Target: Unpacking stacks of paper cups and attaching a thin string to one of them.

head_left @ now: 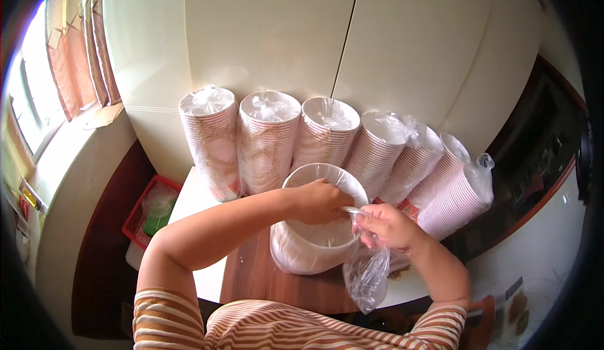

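A white round tub (301,261), wrapped in clear film, stands on the brown tabletop directly in front of me. Over its opening my left hand (319,200) is bent downward, fingers curled at a twisted end of a clear plastic bag (367,279); its fingertips are partly hidden. My right hand (385,225) pinches the same bag at the tub's right rim, and the loose part hangs down below it. Both hands are closed and nearly touch at the twisted plastic.
Several tall stacks of striped paper tubs (269,142) in clear bags line the back of the table (251,268); the rightmost stack (456,202) leans right. Behind stands a cream cabinet (270,35). A red basket (146,208) sits at left, below a curtained window.
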`<action>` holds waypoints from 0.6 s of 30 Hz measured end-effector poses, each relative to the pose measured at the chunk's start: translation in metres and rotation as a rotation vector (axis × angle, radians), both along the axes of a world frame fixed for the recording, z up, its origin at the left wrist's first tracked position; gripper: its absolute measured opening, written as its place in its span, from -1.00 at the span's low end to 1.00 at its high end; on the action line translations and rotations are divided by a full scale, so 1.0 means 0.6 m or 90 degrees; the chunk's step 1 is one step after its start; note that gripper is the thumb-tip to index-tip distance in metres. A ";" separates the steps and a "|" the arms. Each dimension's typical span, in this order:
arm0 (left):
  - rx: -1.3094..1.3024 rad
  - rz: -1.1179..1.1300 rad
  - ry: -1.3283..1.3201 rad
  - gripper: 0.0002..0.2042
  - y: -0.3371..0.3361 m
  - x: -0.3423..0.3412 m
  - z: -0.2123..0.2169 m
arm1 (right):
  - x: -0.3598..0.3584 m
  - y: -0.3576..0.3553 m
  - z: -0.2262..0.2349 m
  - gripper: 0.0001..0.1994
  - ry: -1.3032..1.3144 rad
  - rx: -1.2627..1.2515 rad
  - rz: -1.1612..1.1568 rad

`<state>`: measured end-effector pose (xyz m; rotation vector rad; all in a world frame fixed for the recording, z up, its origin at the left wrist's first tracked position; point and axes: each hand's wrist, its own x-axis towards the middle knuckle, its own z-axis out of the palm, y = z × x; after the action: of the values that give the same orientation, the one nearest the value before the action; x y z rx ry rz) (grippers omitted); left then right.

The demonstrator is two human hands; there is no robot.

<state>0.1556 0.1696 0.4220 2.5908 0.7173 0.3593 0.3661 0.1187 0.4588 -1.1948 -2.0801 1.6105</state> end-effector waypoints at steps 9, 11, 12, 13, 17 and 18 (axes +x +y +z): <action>0.105 0.033 -0.225 -0.73 -0.035 -0.018 0.038 | -0.014 -0.039 -0.064 -0.66 0.538 -0.381 -0.076; 0.225 0.075 -0.344 -0.76 -0.052 -0.033 0.063 | -0.012 -0.045 -0.072 -0.64 0.566 -0.386 -0.093; 0.088 0.125 -0.332 -0.77 -0.068 -0.040 0.077 | -0.011 -0.050 -0.072 -0.62 0.581 -0.391 -0.110; -0.051 0.170 -0.315 -0.78 -0.086 -0.045 0.096 | -0.009 -0.056 -0.071 -0.60 0.599 -0.394 -0.131; -0.348 0.184 -0.238 -0.57 -0.109 -0.044 0.084 | -0.037 -0.079 -0.059 -0.54 0.545 -0.366 -0.165; -0.348 0.188 -0.238 -0.57 -0.107 -0.045 0.086 | -0.048 -0.084 -0.070 -0.54 0.590 -0.399 -0.151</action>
<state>0.1289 0.1056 0.4739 1.8435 0.9090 0.6186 0.3372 0.0683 0.4167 -0.5666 -0.8651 2.1727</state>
